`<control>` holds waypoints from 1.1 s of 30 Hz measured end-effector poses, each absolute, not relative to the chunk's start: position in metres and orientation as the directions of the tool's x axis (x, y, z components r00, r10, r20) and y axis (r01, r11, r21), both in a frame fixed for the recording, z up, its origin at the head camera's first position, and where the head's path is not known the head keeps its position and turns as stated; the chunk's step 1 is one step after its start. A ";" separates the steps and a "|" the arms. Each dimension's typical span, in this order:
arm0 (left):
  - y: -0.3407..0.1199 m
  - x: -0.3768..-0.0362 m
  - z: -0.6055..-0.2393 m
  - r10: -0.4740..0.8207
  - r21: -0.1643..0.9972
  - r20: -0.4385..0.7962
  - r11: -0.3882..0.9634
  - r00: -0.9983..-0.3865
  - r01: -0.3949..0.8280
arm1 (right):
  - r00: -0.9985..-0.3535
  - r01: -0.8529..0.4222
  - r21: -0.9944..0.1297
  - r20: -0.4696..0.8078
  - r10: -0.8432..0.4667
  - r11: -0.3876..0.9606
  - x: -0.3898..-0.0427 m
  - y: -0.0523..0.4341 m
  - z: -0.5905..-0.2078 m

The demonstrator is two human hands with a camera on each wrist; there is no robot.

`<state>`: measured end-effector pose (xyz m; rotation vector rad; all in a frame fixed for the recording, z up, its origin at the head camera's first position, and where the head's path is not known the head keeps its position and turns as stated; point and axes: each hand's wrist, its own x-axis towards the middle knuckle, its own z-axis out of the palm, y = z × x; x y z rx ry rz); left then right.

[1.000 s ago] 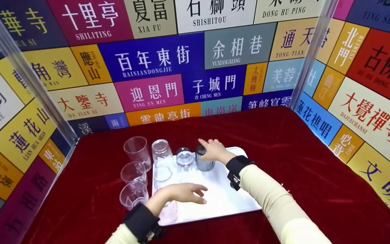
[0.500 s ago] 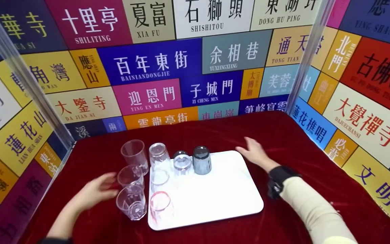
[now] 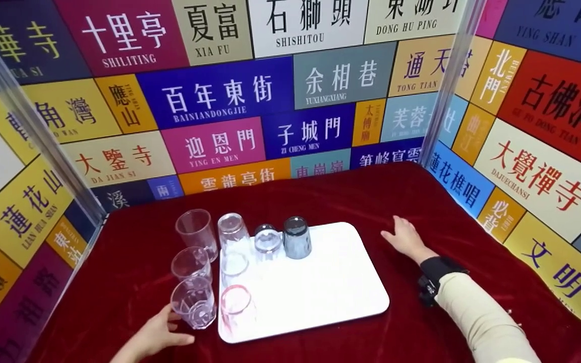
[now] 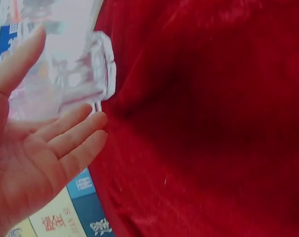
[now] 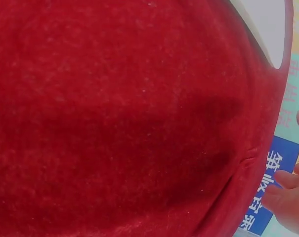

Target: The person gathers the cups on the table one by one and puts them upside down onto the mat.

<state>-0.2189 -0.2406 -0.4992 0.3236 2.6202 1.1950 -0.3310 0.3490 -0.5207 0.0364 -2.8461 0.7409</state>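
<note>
A person's left hand [image 3: 162, 333] is held out at the nearest clear glass [image 3: 194, 305], thumb spread wide from loosely extended fingers, gripping nothing; whether the fingertips touch the glass cannot be told. The right hand [image 3: 404, 237], fingers parted and holding nothing, hangs past the tray's 2-o'clock edge. Taking 12 o'clock as straight away from the person, the glass stands at about 1 to 2 o'clock from the left hand, by far the closer of the two, and well off toward 8 o'clock from the right. It stands mouth up, its long axis roughly vertical, just beside the white tray [image 3: 331, 287]. Toward 12 o'clock from it, also off the tray, come a middle clear glass [image 3: 192, 262] and a far clear glass [image 3: 197, 234].

On the tray, a pink-rimmed glass [image 3: 238, 307] sits at 8 o'clock, a tall upturned glass [image 3: 233, 237] at 10, an upturned gray glass [image 3: 298, 239] at 12. A dark red velvet cloth [image 3: 351, 196] covers the table. Beyond it, walls of colorful name panels [image 3: 217, 96] meet at metal posts [image 3: 452, 75].
</note>
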 end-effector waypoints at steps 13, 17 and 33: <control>-0.213 -0.226 -0.525 0.029 0.666 -0.018 0.746 -0.999 0.009 | -0.972 -0.141 -0.382 0.231 -0.053 0.914 -0.329 0.343 -0.527; -0.211 -0.228 -0.530 -0.002 0.663 -0.003 0.749 -1.000 -0.004 | -0.971 -0.144 -0.376 0.232 -0.057 0.915 -0.328 0.343 -0.527; -0.207 -0.234 -0.535 -0.001 0.550 0.031 0.835 -1.000 0.017 | -0.972 -0.132 -0.376 0.230 -0.045 0.917 -0.323 0.346 -0.522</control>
